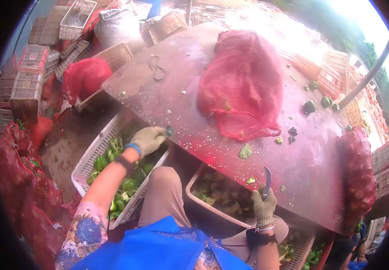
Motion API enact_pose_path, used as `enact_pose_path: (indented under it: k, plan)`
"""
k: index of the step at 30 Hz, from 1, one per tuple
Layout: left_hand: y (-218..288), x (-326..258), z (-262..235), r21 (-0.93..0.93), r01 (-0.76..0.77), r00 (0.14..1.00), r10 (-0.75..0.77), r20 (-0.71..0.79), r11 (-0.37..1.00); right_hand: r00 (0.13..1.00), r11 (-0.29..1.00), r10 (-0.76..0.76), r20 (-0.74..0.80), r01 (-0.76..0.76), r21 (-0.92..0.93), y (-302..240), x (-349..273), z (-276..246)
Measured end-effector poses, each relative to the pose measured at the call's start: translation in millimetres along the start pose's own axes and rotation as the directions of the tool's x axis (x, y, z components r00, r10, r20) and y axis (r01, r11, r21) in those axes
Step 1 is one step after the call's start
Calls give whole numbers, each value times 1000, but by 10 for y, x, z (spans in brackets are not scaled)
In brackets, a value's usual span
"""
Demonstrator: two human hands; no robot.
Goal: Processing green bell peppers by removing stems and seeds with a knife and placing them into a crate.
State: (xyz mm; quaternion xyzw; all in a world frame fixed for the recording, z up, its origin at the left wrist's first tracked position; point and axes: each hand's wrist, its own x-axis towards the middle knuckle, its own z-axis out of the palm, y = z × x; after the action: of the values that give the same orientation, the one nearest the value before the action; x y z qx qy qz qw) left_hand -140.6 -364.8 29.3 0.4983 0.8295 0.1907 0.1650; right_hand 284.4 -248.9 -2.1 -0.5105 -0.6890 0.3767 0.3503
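Observation:
My left hand, in a pale work glove, reaches over the far end of a white plastic crate to the edge of the table. Its fingers are closed at a small dark green pepper piece. Below that forearm, green bell peppers partly fill the crate. My right hand, also gloved, grips a small knife with its curved blade pointing up; the handle is mostly hidden in the fist. Close by stands a second crate with pale green scraps inside, in front of my knees.
A red mesh bag lies across the tabletop, among seeds and leaf bits. Several green peppers rest at its far right. Full red mesh sacks flank the table. Stacked crates stand left. Another person's arm shows lower right.

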Motion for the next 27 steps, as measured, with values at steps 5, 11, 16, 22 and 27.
enact_pose_path:
  k: [5,11,16,22,27]
  plan:
    - [1334,960,353,-121,-272,953,285,104,955,999,969,24,31,-31,244,-305,367,-30]
    - [1993,1998,1308,62,-300,949,304,-78,952,982,923,175,66,-187,336,-216,277,-90]
    - [1894,2499,906,432,-213,953,284,-105,876,941,869,336,-28,-299,395,-86,176,-339]
    - [1031,2819,700,4,64,986,-62,-156,998,916,841,400,30,-380,385,-80,118,-459]
    - [1674,2491,849,-129,-140,986,150,77,982,919,808,386,83,-380,451,-312,164,-505]
